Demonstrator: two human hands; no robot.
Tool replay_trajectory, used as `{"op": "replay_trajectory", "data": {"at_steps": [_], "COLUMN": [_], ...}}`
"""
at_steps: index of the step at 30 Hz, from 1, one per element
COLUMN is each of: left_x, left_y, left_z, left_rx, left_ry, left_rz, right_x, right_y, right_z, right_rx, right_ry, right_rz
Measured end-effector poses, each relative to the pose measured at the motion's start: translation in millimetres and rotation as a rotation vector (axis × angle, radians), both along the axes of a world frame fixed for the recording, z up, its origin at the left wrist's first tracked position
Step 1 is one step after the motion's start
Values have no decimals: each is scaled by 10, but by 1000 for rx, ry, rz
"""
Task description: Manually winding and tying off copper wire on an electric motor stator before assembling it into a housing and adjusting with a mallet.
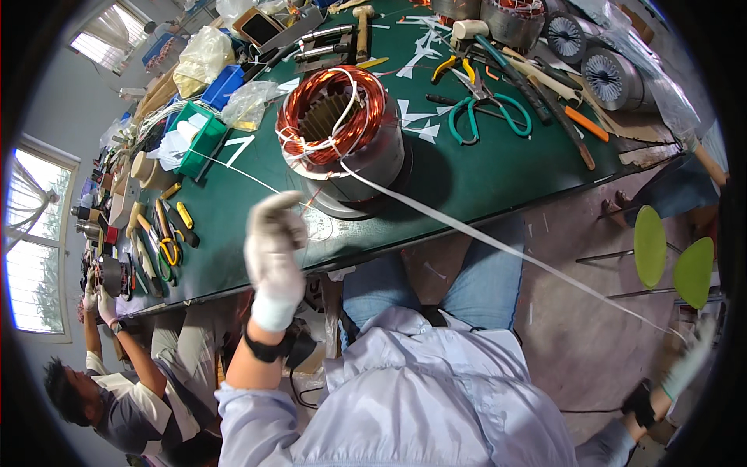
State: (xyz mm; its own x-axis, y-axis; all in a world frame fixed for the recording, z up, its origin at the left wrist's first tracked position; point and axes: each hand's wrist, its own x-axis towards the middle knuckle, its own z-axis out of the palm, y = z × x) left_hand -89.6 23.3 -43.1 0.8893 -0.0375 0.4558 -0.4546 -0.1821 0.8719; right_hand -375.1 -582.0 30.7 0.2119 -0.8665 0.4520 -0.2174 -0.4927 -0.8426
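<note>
A motor stator (354, 171) stands on the green bench in front of me, its copper winding (372, 101) ringing the top and tied with white cord. From the winding a flat white lacing cord (482, 233) stretches taut down to the far right. There my right hand (691, 359), gloved and blurred, is closed on its end. My left hand (274, 245), in a white glove, is raised by the bench edge just left of the stator. Its fingers are curled and smeared; a thin white strand (245, 173) passes at them, and whether they grip it is unclear.
Teal-handled scissors (489, 117), yellow-handled pliers (459, 71) and mallets lie beyond the stator. A green bin (204, 142) and more hand tools (165, 233) are at left. Another person (128, 389) works at the lower left. Green stools (650, 245) stand at right.
</note>
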Motion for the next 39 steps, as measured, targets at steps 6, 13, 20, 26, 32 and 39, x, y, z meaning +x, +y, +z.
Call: {"op": "replay_trajectory", "data": {"at_steps": [6,13,20,26,32,39], "left_x": [321,907,1177,1526,1135,773], "left_y": [581,1141,-130,-254,-150,-277], "left_z": [398,817,1268,1336,1922,990], "left_rx": [-721,918,1278,1374,1234,1256], "left_ry": [589,26,-755,-219,-964,-678], "left_rz": [-24,675,208,-630,98,-175], "right_x": [2176,3004,3228,3299,3100,2532], "right_y": [2485,3324,3579,3770,3360,2566], "right_z": [-547,-508,-502,-606,-699,-258], "right_rx": [934,1087,1773,-32,1692,-542], "right_ry": [646,540,343,342,152,110], "right_rz": [1343,1789,1701,1579,1913,1436]}}
